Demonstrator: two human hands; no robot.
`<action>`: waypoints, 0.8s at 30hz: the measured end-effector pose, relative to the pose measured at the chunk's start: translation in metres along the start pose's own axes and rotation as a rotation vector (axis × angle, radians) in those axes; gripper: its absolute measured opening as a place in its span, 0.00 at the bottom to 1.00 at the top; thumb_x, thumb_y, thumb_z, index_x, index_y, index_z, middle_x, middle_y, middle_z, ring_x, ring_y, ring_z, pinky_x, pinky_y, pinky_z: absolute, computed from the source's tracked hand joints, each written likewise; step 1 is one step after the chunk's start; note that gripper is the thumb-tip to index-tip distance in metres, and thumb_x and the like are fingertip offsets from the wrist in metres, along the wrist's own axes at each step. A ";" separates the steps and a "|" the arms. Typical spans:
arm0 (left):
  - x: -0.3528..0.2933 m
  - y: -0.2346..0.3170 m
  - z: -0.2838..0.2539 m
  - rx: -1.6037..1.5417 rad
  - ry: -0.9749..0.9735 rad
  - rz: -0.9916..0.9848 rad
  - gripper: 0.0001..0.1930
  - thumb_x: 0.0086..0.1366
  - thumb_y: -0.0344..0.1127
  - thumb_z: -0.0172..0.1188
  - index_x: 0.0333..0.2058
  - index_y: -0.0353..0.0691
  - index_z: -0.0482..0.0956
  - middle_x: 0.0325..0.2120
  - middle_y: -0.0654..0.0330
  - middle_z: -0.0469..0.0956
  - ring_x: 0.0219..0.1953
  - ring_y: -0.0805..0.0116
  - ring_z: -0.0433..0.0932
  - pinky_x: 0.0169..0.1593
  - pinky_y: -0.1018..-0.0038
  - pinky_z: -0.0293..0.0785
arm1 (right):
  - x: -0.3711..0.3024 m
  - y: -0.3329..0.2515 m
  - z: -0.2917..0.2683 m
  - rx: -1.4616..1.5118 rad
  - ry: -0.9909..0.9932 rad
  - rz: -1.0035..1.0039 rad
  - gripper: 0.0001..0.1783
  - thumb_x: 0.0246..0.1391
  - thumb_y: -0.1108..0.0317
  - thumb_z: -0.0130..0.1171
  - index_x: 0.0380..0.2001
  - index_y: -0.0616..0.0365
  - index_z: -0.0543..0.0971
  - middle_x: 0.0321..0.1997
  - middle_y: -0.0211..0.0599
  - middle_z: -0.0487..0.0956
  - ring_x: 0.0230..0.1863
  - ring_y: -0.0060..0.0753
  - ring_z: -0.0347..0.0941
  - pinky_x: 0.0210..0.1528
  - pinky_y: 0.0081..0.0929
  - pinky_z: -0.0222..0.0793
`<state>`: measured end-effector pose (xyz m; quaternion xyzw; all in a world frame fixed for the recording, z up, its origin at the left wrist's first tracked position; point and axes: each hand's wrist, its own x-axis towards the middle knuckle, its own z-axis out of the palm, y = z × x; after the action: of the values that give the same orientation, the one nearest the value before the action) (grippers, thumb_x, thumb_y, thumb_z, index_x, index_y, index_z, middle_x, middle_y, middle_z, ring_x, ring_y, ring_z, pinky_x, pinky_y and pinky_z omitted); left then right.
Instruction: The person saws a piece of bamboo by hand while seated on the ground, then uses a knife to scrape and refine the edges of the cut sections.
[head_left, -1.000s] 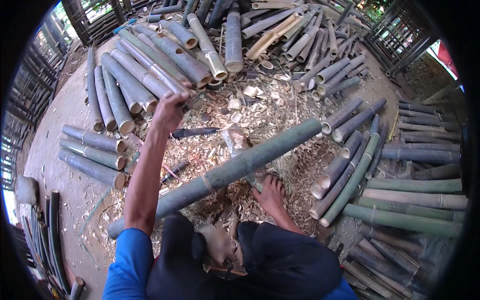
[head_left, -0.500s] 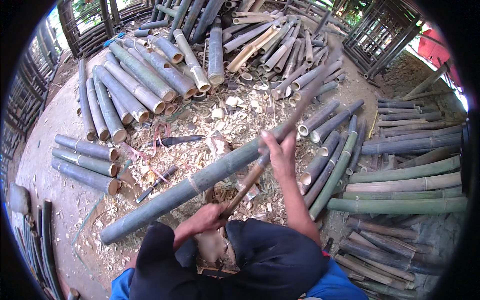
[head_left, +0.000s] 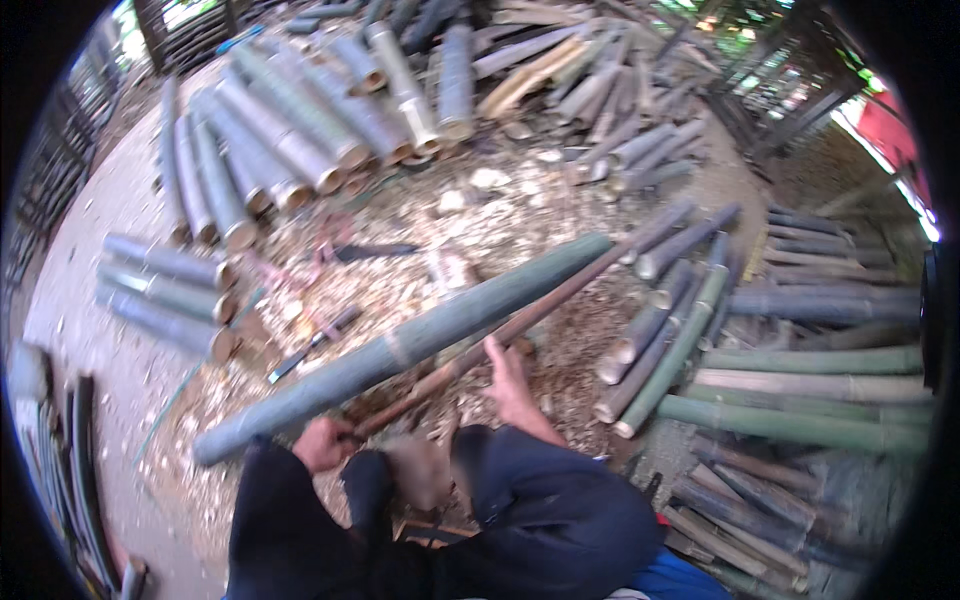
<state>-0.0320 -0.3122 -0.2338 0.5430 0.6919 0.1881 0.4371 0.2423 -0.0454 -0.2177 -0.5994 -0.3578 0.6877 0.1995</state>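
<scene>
My left hand (head_left: 323, 443) is closed around the near end of a long brown wooden pole (head_left: 440, 378), low beside my knee. The pole slants up to the far right; its far end is blurred. Below its middle, my right hand (head_left: 510, 385) has its fingers spread, with one fingertip up against the underside and no visible grip. Parallel to the pole, on its far side, a thick green-grey bamboo culm (head_left: 330, 378) lies slanted across in front of my knees. Its near end is beside my left knee.
Pale wood chips (head_left: 380, 290) cover the ground. A dark blade-like tool (head_left: 375, 252) and a smaller knife-like tool (head_left: 315, 343) lie among them. Cut bamboo sections (head_left: 290, 120) stand back left, split pieces (head_left: 540, 75) far back, and green poles (head_left: 800, 387) stack at right.
The pole has swung down to lie alongside the culm. My left hand has moved left with its end; my right hand has come down nearer my knees, its fingers now spread.
</scene>
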 end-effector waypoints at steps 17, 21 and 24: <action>0.010 0.033 -0.035 -0.428 0.223 -0.211 0.10 0.66 0.31 0.71 0.43 0.32 0.87 0.23 0.65 0.80 0.25 0.77 0.75 0.31 0.71 0.72 | 0.009 -0.027 -0.011 -0.018 -0.147 -0.058 0.27 0.68 0.44 0.63 0.51 0.58 0.78 0.34 0.38 0.82 0.31 0.35 0.82 0.28 0.38 0.83; 0.005 0.028 -0.036 -0.184 0.209 -0.159 0.11 0.66 0.32 0.72 0.44 0.33 0.87 0.27 0.61 0.85 0.28 0.74 0.78 0.35 0.67 0.76 | 0.009 -0.025 0.000 0.029 -0.108 -0.028 0.25 0.65 0.45 0.66 0.48 0.56 0.78 0.34 0.36 0.81 0.35 0.35 0.81 0.32 0.47 0.84; 0.004 0.047 -0.044 -0.280 0.103 -0.114 0.11 0.64 0.33 0.73 0.42 0.33 0.88 0.31 0.59 0.87 0.32 0.72 0.81 0.39 0.65 0.78 | 0.016 -0.024 0.000 0.097 0.082 -0.054 0.23 0.61 0.48 0.69 0.46 0.56 0.79 0.35 0.36 0.82 0.40 0.36 0.82 0.38 0.54 0.83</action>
<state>-0.0400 -0.2831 -0.1771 0.4263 0.7101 0.2851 0.4825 0.2349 -0.0177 -0.2111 -0.6066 -0.3316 0.6736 0.2614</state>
